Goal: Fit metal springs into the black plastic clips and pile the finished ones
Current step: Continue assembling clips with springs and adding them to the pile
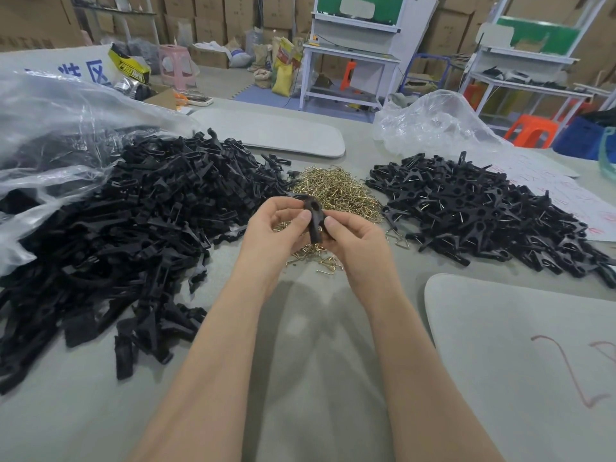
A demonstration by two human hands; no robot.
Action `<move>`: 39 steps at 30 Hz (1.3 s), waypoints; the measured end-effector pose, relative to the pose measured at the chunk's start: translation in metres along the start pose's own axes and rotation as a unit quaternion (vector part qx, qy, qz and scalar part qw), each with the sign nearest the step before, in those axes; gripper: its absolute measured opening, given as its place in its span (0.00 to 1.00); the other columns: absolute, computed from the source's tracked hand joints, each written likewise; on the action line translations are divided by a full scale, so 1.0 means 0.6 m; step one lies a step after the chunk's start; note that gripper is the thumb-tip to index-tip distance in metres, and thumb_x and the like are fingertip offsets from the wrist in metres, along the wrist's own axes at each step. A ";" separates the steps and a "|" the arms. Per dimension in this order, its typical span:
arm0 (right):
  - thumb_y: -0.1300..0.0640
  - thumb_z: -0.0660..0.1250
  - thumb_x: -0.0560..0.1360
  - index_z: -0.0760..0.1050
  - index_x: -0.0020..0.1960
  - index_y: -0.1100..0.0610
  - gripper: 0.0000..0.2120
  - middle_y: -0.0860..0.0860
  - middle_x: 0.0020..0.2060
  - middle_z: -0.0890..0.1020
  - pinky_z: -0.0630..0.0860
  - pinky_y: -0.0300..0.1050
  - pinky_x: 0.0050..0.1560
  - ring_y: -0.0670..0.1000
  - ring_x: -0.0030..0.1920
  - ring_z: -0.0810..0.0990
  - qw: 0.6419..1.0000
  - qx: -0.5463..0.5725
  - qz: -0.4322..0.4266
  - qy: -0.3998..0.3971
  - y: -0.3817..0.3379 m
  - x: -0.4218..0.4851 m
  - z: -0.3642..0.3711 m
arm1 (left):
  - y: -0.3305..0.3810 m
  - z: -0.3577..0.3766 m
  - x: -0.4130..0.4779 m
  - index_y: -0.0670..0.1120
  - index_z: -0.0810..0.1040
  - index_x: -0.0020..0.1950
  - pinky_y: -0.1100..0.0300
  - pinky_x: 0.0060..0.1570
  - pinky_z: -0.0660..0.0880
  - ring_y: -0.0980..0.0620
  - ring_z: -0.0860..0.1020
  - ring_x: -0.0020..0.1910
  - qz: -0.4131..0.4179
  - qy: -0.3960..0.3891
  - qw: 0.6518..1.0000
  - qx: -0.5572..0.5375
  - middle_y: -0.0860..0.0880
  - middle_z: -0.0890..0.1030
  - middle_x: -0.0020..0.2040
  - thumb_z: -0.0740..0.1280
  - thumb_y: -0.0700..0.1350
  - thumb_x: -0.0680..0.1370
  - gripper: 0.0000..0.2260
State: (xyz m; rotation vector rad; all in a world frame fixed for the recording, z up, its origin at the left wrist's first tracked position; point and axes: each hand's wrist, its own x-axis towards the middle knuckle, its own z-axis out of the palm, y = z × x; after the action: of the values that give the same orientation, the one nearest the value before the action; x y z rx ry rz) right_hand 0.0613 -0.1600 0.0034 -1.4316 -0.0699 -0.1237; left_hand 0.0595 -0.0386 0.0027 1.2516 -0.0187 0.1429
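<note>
A black plastic clip [313,217] is held upright between both hands, just above the near edge of a heap of brass-coloured metal springs [336,191]. My left hand [278,225] pinches its left side with thumb and fingers. My right hand [353,236] grips its right side, thumb pressed against it. A big pile of loose black clip halves [133,228] spreads over the left of the table. On the right lies a pile of finished clips [483,208] with springs showing in them.
A clear plastic bag [50,128] drapes over the left pile, another crumpled bag [433,125] sits behind the right pile. Grey pads lie at the back [273,131] and near right [516,345]. Paper with red writing [566,195] lies at the right. Workbenches and cartons stand behind.
</note>
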 end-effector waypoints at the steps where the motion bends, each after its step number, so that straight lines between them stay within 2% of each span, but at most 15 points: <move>1: 0.67 0.62 0.78 0.80 0.47 0.58 0.09 0.54 0.40 0.82 0.76 0.41 0.44 0.49 0.39 0.78 1.000 0.015 0.013 -0.015 -0.003 0.000 -0.003 | 0.000 0.000 -0.001 0.47 0.77 0.50 0.68 0.40 0.76 0.60 0.81 0.39 0.000 -0.005 1.000 0.001 0.47 0.78 0.48 0.66 0.37 0.77 0.06; 5: 0.68 0.61 0.78 0.79 0.46 0.62 0.09 0.52 0.34 0.82 0.75 0.34 0.35 0.45 0.31 0.77 0.988 0.111 0.081 -0.069 -0.016 -0.001 -0.019 | 0.005 -0.006 -0.002 0.47 0.78 0.54 0.65 0.48 0.77 0.57 0.81 0.43 -0.022 -0.080 0.997 -0.002 0.48 0.79 0.47 0.66 0.37 0.77 0.09; 10: 0.66 0.67 0.75 0.73 0.45 0.61 0.04 0.52 0.30 0.81 0.77 0.33 0.32 0.45 0.27 0.78 0.982 0.130 0.135 0.016 -0.017 0.002 -0.020 | 0.007 -0.008 -0.002 0.42 0.80 0.47 0.68 0.43 0.78 0.58 0.81 0.36 -0.084 -0.083 0.993 0.005 0.50 0.80 0.35 0.68 0.34 0.74 0.04; 11: 0.64 0.68 0.75 0.73 0.46 0.61 0.04 0.53 0.33 0.81 0.78 0.34 0.34 0.45 0.29 0.79 0.990 0.077 0.111 0.041 -0.015 0.003 -0.021 | 0.007 -0.009 0.000 0.41 0.79 0.46 0.68 0.41 0.78 0.57 0.81 0.35 -0.097 -0.059 0.993 -0.020 0.48 0.80 0.37 0.68 0.34 0.74 0.04; 13: 0.58 0.70 0.75 0.76 0.50 0.59 0.06 0.52 0.41 0.81 0.79 0.39 0.41 0.45 0.36 0.80 0.982 -0.169 0.046 0.075 -0.006 0.005 -0.030 | 0.012 -0.018 0.009 0.38 0.78 0.46 0.67 0.41 0.79 0.55 0.83 0.37 -0.126 0.004 0.983 -0.133 0.45 0.82 0.39 0.67 0.33 0.74 0.03; 15: 0.53 0.71 0.73 0.77 0.55 0.55 0.12 0.49 0.47 0.79 0.78 0.45 0.51 0.47 0.46 0.79 0.917 -0.394 0.044 0.043 0.003 0.003 -0.037 | 0.017 -0.032 0.017 0.35 0.77 0.48 0.65 0.43 0.80 0.51 0.83 0.43 -0.162 0.054 0.941 -0.293 0.42 0.82 0.45 0.66 0.32 0.75 0.03; 17: 0.52 0.72 0.72 0.76 0.60 0.55 0.18 0.50 0.53 0.78 0.76 0.51 0.57 0.51 0.52 0.78 0.869 -0.485 0.100 -0.021 0.015 0.002 -0.033 | 0.018 -0.041 0.019 0.34 0.76 0.52 0.64 0.42 0.81 0.47 0.82 0.47 -0.191 0.088 0.892 -0.400 0.38 0.79 0.52 0.66 0.31 0.75 0.06; 20: 0.54 0.69 0.75 0.74 0.60 0.56 0.15 0.53 0.54 0.78 0.74 0.47 0.57 0.53 0.53 0.77 0.846 -0.527 0.072 -0.044 0.032 0.005 -0.013 | 0.017 -0.041 0.015 0.35 0.75 0.54 0.63 0.39 0.81 0.45 0.82 0.47 -0.204 0.114 0.874 -0.425 0.36 0.77 0.55 0.66 0.31 0.75 0.08; 23: 0.58 0.66 0.76 0.77 0.53 0.57 0.07 0.52 0.47 0.80 0.68 0.41 0.47 0.52 0.48 0.76 0.861 -0.507 -0.021 -0.022 0.043 0.004 0.003 | 0.017 -0.038 0.016 0.36 0.75 0.52 0.62 0.42 0.81 0.46 0.82 0.47 -0.213 0.112 0.874 -0.421 0.35 0.77 0.56 0.66 0.32 0.75 0.06; 25: 0.58 0.66 0.76 0.79 0.52 0.58 0.06 0.49 0.43 0.80 0.66 0.38 0.44 0.49 0.45 0.75 0.882 -0.469 -0.046 -0.005 0.045 0.004 0.004 | 0.014 -0.037 0.018 0.36 0.76 0.49 0.59 0.45 0.81 0.48 0.81 0.47 -0.221 0.097 0.874 -0.422 0.38 0.79 0.52 0.66 0.33 0.76 0.04; 29: 0.60 0.67 0.76 0.80 0.55 0.59 0.09 0.50 0.44 0.83 0.76 0.40 0.52 0.46 0.45 0.79 0.941 -0.337 -0.001 0.012 0.035 0.007 -0.005 | 0.007 -0.034 0.017 0.41 0.77 0.48 0.63 0.47 0.76 0.55 0.77 0.42 -0.241 0.070 0.899 -0.359 0.46 0.80 0.44 0.68 0.39 0.75 0.04; 31: 0.61 0.67 0.76 0.80 0.54 0.60 0.08 0.49 0.39 0.83 0.79 0.40 0.50 0.45 0.41 0.81 0.969 -0.245 0.037 -0.009 0.029 0.008 -0.010 | 0.006 -0.034 0.018 0.40 0.76 0.48 0.62 0.47 0.77 0.54 0.76 0.42 -0.240 0.081 0.897 -0.362 0.44 0.79 0.45 0.68 0.38 0.75 0.03; 34: 0.61 0.65 0.78 0.80 0.49 0.58 0.05 0.49 0.37 0.83 0.80 0.37 0.43 0.46 0.40 0.82 0.978 -0.200 0.054 -0.010 0.026 0.006 -0.011 | 0.011 -0.032 0.019 0.38 0.76 0.47 0.60 0.47 0.80 0.51 0.78 0.45 -0.233 0.082 0.878 -0.409 0.41 0.76 0.46 0.68 0.33 0.74 0.04; 37: 0.58 0.65 0.78 0.78 0.40 0.49 0.10 0.47 0.36 0.83 0.79 0.39 0.44 0.47 0.41 0.82 0.972 -0.235 0.032 0.009 0.027 0.005 -0.010 | 0.015 -0.030 0.015 0.36 0.76 0.53 0.59 0.43 0.81 0.47 0.80 0.50 -0.224 0.061 0.869 -0.437 0.38 0.76 0.51 0.69 0.31 0.66 0.15; 39: 0.55 0.66 0.77 0.78 0.39 0.47 0.09 0.43 0.35 0.81 0.75 0.34 0.40 0.42 0.38 0.78 0.963 -0.269 -0.007 0.031 0.026 0.005 -0.010 | 0.015 -0.030 0.013 0.36 0.74 0.57 0.59 0.44 0.81 0.47 0.81 0.50 -0.226 0.049 0.869 -0.438 0.38 0.77 0.52 0.69 0.31 0.65 0.20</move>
State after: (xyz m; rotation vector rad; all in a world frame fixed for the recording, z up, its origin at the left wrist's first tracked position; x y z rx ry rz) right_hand 0.0664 -0.1639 -0.0122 -1.9705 0.0073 -0.2094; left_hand 0.0653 -0.0182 0.0064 0.3098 0.2717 -0.2010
